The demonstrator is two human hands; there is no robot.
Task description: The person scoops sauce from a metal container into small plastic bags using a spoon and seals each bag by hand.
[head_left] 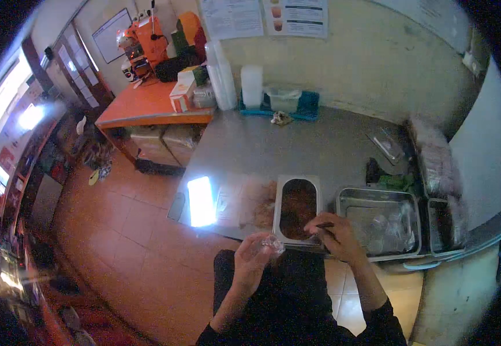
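My left hand (250, 262) is closed round a small clear plastic cup (274, 247), just in front of the counter's near edge. In my right hand (337, 236) is a thin dark utensil (324, 225); its working end is hidden, so its exact kind does not show. That hand is over the near right corner of a deep steel pan (280, 202), which holds a dark reddish-brown food (298, 205). To the right of the pan lies a wide steel tray (377, 254) with several clear plastic pieces (386, 228) in it.
Left of the pan are blurred packets (256, 205) and a brightly glaring panel (202, 202). A narrow steel pan (442, 228) and stacked wrapped packs (432, 150) line the right side. Tall cup stacks (220, 75) and a teal tray (305, 109) stand along the wall.
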